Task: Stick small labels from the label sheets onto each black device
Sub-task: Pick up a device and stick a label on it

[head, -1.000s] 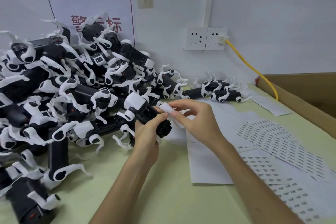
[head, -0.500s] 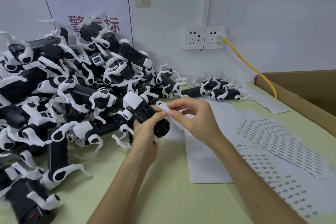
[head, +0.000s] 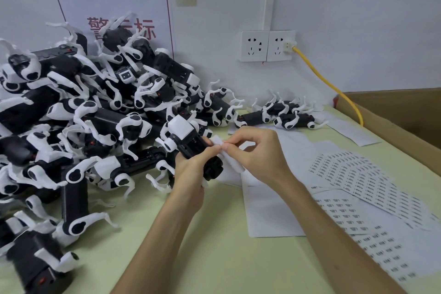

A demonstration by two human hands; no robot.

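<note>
My left hand (head: pixel 191 167) grips a black device with white legs (head: pixel 191 142), lifted a little off the table in the middle of the view. My right hand (head: pixel 259 150) pinches a small white paper piece (head: pixel 217 140) right against the device's upper side, fingertips meeting those of the left hand. Label sheets with rows of small dark labels (head: pixel 358 174) lie on the table to the right. A large heap of black and white devices (head: pixel 78 114) fills the left side. Two more devices (head: pixel 284 117) lie by the wall.
Blank white backing sheets (head: pixel 269 210) lie under and beside my right forearm. A cardboard box (head: pixel 405 114) stands at the right edge. A yellow cable (head: pixel 329 83) runs from the wall socket (head: pixel 267 45) down behind the box. The table (head: pixel 214 258) is pale green.
Both hands stay together at the device; the right hand's fingers have shifted slightly against the white paper piece. The view has drifted a little.
</note>
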